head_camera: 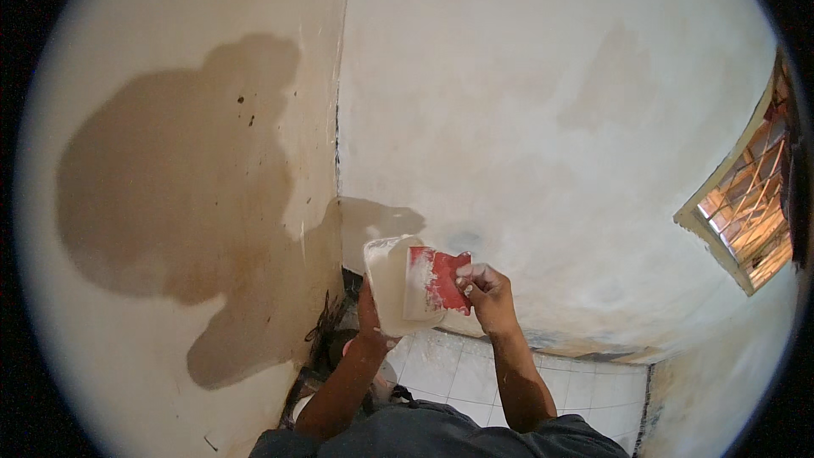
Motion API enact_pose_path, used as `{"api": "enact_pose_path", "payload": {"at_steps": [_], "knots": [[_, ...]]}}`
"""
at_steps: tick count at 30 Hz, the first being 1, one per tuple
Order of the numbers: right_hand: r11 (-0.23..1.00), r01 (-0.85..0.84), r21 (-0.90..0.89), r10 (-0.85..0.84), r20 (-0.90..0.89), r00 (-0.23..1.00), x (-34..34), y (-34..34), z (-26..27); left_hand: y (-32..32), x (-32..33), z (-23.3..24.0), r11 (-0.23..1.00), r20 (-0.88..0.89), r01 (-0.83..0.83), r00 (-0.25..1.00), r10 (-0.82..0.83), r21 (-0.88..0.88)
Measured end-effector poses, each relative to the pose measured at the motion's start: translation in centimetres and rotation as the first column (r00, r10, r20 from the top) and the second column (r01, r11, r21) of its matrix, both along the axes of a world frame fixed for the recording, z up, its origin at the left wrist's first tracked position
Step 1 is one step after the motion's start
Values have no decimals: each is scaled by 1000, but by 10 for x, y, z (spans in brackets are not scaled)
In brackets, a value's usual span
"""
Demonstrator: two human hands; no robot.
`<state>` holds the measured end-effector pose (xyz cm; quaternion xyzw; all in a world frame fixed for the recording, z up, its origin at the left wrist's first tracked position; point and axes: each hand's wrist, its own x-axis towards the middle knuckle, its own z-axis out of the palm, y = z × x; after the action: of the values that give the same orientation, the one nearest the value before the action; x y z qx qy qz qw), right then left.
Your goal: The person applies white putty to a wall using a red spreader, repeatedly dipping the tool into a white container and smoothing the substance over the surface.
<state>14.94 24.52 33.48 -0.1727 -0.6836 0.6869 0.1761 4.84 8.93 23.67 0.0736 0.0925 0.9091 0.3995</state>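
Note:
My left hand supports a white, roughly rectangular plastic tray from its left side and below, so most of the fingers are hidden behind it. Between thumb and fingers, my right hand grips a red plastic putty spreader by its right edge. Whitish paste coats the spreader's left part, which overlaps the tray's opening. Whether the blade touches the tray cannot be told. Pale smears mark the fingers of my right hand.
A pale, patchy wall rises ahead and meets a stained left wall at a dark-cracked corner. At right is a barred window. Dark cords and clutter lie low in the corner, beside white floor tiles.

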Motion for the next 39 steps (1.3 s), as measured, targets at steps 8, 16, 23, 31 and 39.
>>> {"api": "enact_pose_path", "payload": {"at_steps": [8,16,23,31,39], "knots": [[1000,21,-5,-21,-152,988,-15,-16,4,-23,-12,26,997,109,-54,992,59,-49],[985,136,106,-82,-407,910,-51,-27,88,-15,-48,-14,984,27,27,999,-33,176],[982,150,117,-97,-370,924,-59,-26,74,-18,-49,-21,997,38,-67,997,68,-26],[879,-47,475,20,62,998,-54,-42,15,-24,-43,18,1000,39,23,999,-23,13],[649,-16,761,-25,42,999,-46,-34,2,-17,-43,16,999,9,48,999,-47,-7]]}}
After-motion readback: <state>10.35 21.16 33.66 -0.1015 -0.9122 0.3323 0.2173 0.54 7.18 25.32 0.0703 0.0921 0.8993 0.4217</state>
